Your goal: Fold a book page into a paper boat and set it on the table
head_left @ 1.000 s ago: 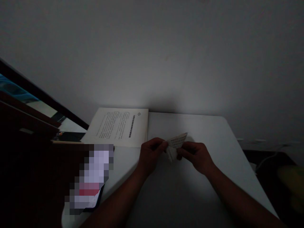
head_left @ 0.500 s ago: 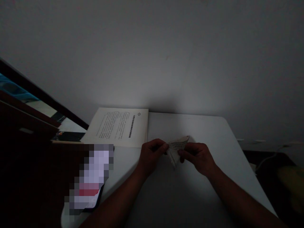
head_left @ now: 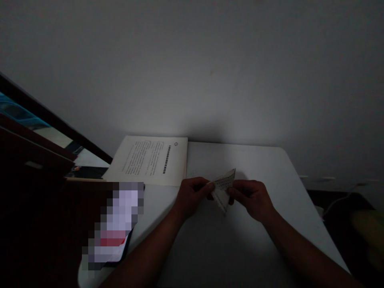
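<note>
Between my two hands is a small folded piece of printed paper (head_left: 222, 189), with one pointed corner upward to the right and another pointing down. My left hand (head_left: 192, 196) pinches its left side, the thumb lying on top. On the right side, my right hand (head_left: 250, 198) grips the paper's edge between thumb and fingers. Both hands are closed on it above the white table (head_left: 240, 156). Parts of the fingers behind the paper are hidden.
An open book or printed sheets (head_left: 150, 160) lie at the table's back left. A lit phone (head_left: 117, 224), its screen blurred out, rests near the left edge beside my left forearm. A pale wall (head_left: 192, 80) stands behind the table. A dark slanted bar (head_left: 54, 116) runs along the left.
The folded paper has turned slightly in my fingers; its upper tip has shifted left and its lower tip right. My hands have barely moved.
</note>
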Available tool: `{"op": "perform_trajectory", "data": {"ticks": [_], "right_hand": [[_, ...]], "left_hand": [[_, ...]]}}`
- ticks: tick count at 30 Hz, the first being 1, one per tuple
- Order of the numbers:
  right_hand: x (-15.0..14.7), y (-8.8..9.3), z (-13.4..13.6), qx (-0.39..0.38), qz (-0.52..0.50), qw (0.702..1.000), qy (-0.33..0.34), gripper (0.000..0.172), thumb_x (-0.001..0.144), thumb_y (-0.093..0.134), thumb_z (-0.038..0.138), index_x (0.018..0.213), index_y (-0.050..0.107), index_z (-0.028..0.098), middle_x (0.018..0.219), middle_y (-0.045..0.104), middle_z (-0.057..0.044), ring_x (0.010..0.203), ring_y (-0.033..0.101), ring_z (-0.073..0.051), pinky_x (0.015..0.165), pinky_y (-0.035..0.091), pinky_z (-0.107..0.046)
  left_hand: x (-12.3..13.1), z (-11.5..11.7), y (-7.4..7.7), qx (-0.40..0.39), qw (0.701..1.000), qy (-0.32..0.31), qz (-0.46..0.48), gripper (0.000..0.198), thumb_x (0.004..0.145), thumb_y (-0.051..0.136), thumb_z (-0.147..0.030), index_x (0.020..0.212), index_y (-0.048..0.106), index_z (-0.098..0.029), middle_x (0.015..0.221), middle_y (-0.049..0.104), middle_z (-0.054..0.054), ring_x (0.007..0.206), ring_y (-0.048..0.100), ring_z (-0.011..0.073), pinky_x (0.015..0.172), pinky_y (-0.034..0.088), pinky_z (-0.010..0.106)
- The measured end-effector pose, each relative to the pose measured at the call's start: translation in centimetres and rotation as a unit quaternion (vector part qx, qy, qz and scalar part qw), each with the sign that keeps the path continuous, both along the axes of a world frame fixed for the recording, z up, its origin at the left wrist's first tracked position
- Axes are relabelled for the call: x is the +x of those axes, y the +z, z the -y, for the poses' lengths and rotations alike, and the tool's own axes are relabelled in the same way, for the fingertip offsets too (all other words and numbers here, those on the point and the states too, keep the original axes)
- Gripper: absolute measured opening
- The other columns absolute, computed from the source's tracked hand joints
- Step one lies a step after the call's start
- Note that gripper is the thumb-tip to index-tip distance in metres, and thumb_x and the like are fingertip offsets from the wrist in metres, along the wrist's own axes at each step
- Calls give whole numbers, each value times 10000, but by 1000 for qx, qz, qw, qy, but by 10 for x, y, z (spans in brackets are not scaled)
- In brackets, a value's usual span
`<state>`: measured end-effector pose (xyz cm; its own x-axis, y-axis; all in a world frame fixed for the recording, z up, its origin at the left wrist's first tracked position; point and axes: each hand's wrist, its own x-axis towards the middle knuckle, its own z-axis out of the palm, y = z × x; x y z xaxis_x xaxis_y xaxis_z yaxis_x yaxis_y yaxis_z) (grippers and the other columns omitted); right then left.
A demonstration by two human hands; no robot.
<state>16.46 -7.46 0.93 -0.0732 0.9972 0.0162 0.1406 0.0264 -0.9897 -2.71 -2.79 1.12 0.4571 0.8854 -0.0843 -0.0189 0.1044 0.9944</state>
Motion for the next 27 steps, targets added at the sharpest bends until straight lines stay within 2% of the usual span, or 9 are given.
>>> {"op": "perform_trajectory", "data": {"ticks": [3,7,14,19,22,27], "right_hand": [[0,-3,0,-18,-26,999,13,218,770,656,329,636,653,158,569,631,-19,511,570,-118,496,460,-238],[-3,-2,-1,-44,-48,998,15,221,771,644,369,693,673,164,618,659,-25,565,607,-137,546,493,-255],[-6,8,1,3,47,999,27,264,800,607,358,628,662,165,570,647,-25,538,587,-134,516,459,-247],[-9,4,1,-21,26,999,7,239,787,619,365,659,679,172,589,667,-20,545,609,-135,516,472,-238],[-11,4,1,-15,46,999,11,240,782,626,336,615,665,168,557,651,-13,521,596,-125,507,464,-227],[-13,5,1,-13,67,998,10,245,792,605,358,645,666,171,581,658,-11,533,597,-126,508,460,-227]], "left_hand": [[1,2,1,-7,1000,-18,-17,250,751,655,-357,663,655,-122,560,606,2,528,552,96,524,418,194],[1,4,4,10,1000,-3,-26,270,761,643,-362,638,650,-122,543,591,0,522,551,99,509,406,192],[2,4,3,16,1000,19,-12,282,770,631,-370,619,643,-133,537,581,-1,525,541,102,516,399,199],[2,3,2,25,998,42,-34,316,769,625,-404,599,615,-138,488,526,-25,476,482,84,483,357,193],[2,3,1,29,997,50,-45,334,773,617,-412,580,593,-141,481,509,-31,466,463,79,476,346,192],[2,4,3,29,997,66,-34,351,774,615,-414,554,570,-143,475,493,-38,466,450,75,478,336,190]]}}
